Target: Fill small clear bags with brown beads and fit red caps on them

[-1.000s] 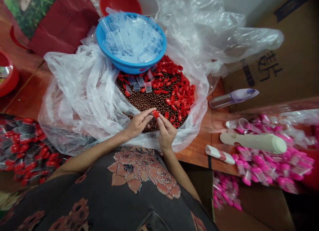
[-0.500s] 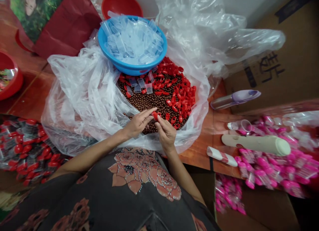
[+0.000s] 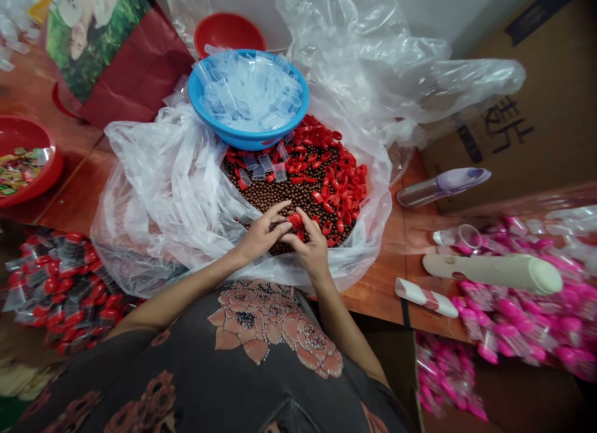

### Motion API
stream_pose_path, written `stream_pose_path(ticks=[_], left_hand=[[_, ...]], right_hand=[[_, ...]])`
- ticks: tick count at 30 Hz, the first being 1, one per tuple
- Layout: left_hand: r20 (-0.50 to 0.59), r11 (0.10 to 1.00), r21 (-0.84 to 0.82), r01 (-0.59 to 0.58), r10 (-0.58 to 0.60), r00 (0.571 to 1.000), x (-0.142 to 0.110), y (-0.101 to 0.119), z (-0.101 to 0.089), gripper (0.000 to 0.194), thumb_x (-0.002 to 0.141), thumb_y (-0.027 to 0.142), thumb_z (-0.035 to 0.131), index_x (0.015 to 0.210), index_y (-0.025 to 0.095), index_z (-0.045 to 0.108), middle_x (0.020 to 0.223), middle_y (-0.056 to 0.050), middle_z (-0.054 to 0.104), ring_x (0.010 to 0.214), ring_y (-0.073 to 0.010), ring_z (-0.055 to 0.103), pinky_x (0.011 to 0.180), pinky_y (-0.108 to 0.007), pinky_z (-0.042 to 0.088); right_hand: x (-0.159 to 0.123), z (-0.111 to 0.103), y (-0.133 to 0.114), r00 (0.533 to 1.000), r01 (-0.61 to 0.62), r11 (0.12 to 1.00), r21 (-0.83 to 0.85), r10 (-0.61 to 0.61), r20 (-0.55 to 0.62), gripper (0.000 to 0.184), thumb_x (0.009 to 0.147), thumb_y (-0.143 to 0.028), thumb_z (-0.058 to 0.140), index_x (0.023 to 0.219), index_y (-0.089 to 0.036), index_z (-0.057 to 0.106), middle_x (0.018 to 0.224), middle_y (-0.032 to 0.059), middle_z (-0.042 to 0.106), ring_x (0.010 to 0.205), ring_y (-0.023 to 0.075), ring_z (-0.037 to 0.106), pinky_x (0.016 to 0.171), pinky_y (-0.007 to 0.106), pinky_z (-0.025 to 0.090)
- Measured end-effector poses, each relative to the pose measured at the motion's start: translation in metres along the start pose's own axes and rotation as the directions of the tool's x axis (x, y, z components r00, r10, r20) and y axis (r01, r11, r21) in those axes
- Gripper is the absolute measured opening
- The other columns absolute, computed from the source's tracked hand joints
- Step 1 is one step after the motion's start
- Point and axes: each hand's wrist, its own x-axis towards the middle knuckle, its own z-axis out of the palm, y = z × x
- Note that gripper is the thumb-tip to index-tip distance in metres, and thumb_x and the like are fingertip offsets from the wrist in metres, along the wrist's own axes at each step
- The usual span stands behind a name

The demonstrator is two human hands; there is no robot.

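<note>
My left hand (image 3: 263,232) and my right hand (image 3: 310,246) meet over a bed of small brown beads (image 3: 280,198), their fingers closed around a red plastic cap (image 3: 295,220). Both hands hide part of the cap. More loose red caps (image 3: 342,184) lie heaped on the beads, with several transparent plastic tubes (image 3: 263,164) among them. A blue plastic basin (image 3: 205,112) full of similar tubes sits just beyond, at the far edge of the beads. A crumpled transparent plastic bag (image 3: 153,203) surrounds the beads and lies around my wrists.
A red bowl (image 3: 228,35) stands behind the blue basin, and another (image 3: 46,172) holds colourful packets at left. Red-capped packets (image 3: 69,284) lie lower left. Pink-capped packets (image 3: 513,315) and a cream roller (image 3: 492,272) lie right, before a cardboard box (image 3: 513,128).
My hands have drawn closer together, with the fingers of both now curled around the red cap. The whole scene has shifted slightly in view as my head moved.
</note>
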Motion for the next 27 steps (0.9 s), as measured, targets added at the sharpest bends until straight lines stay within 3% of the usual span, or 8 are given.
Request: stream_pose_path(ticks=[3, 6, 8, 12, 17, 22, 27], left_hand=[[-0.012, 0.996, -0.072, 0.053, -0.054, 0.998, -0.001, 0.0, 0.002, 0.07, 0.087, 0.032, 0.063, 0.15, 0.024, 0.034, 0.108, -0.007, 0.069, 0.09, -0.0151, 0.064, 0.084, -0.03, 0.053], [0.045, 0.983, -0.144, 0.11, -0.105, 0.993, 0.0, 0.003, 0.001, 0.08, 0.082, 0.036, 0.07, 0.152, 0.024, 0.032, 0.104, -0.007, 0.069, 0.089, -0.0161, 0.064, 0.082, -0.03, 0.052], [0.079, 0.967, -0.196, 0.163, -0.15, 0.985, 0.003, 0.006, 0.0, 0.077, 0.085, 0.047, 0.066, 0.151, 0.02, 0.035, 0.096, -0.008, 0.069, 0.085, -0.0175, 0.065, 0.077, -0.03, 0.053], [0.122, 0.915, -0.242, 0.324, -0.303, 0.945, 0.006, 0.012, 0.005, 0.077, 0.09, 0.071, 0.037, 0.14, 0.013, 0.049, 0.076, -0.008, 0.065, 0.066, -0.0169, 0.062, 0.061, -0.029, 0.051], [0.078, 0.917, -0.178, 0.356, -0.347, 0.935, 0.004, 0.024, 0.009, 0.072, 0.09, 0.071, 0.037, 0.134, 0.015, 0.051, 0.064, -0.001, 0.056, 0.052, -0.0122, 0.052, 0.052, -0.026, 0.045], [0.013, 0.948, -0.042, 0.316, -0.316, 0.949, -0.002, 0.023, 0.002, 0.06, 0.095, 0.057, 0.04, 0.136, 0.015, 0.05, 0.081, -0.006, 0.063, 0.061, -0.0144, 0.056, 0.059, -0.029, 0.05], [-0.077, 0.981, 0.035, 0.193, -0.19, 0.979, -0.014, 0.013, -0.009, 0.051, 0.096, 0.05, 0.04, 0.135, 0.019, 0.052, 0.116, -0.011, 0.065, 0.082, -0.0172, 0.063, 0.071, -0.031, 0.055]], right_hand=[[-0.003, -0.001, 0.001, 0.971, 0.237, 0.896, -0.374, -0.213, 0.106, 0.078, 0.078, -0.048, 0.071, 0.143, -0.019, 0.039, 0.133, 0.0154, 0.058, 0.119, 0.0307, 0.054, 0.101, 0.053, 0.045], [-0.003, -0.002, 0.004, 0.938, 0.334, 0.782, -0.527, -0.332, 0.101, 0.076, 0.079, -0.047, 0.067, 0.141, -0.017, 0.036, 0.125, 0.0167, 0.06, 0.113, 0.0319, 0.055, 0.095, 0.052, 0.047], [-0.003, -0.002, 0.004, 0.91, 0.389, 0.741, -0.547, -0.401, 0.104, 0.073, 0.078, -0.047, 0.067, 0.138, -0.016, 0.038, 0.118, 0.0158, 0.062, 0.107, 0.0314, 0.057, 0.091, 0.05, 0.048], [-0.004, 0.003, -0.001, 0.871, 0.472, 0.709, -0.523, -0.466, 0.154, 0.072, 0.076, -0.048, 0.067, 0.135, -0.016, 0.04, 0.114, 0.0152, 0.062, 0.104, 0.0307, 0.057, 0.089, 0.047, 0.047], [-0.003, 0.005, -0.009, 0.88, 0.461, 0.705, -0.539, -0.44, 0.178, 0.073, 0.078, -0.048, 0.064, 0.137, -0.012, 0.038, 0.129, 0.0199, 0.056, 0.119, 0.0318, 0.052, 0.097, 0.046, 0.043], [0.002, 0.009, -0.007, 0.833, 0.54, 0.644, -0.542, -0.501, 0.234, 0.062, 0.079, -0.048, 0.059, 0.127, -0.01, 0.048, 0.113, 0.0189, 0.064, 0.105, 0.031, 0.058, 0.092, 0.044, 0.043], [0.006, 0.026, -0.012, 0.822, 0.569, 0.69, -0.447, -0.465, 0.33, 0.062, 0.081, -0.054, 0.059, 0.127, -0.014, 0.052, 0.113, 0.0175, 0.066, 0.107, 0.0308, 0.06, 0.096, 0.045, 0.041]])
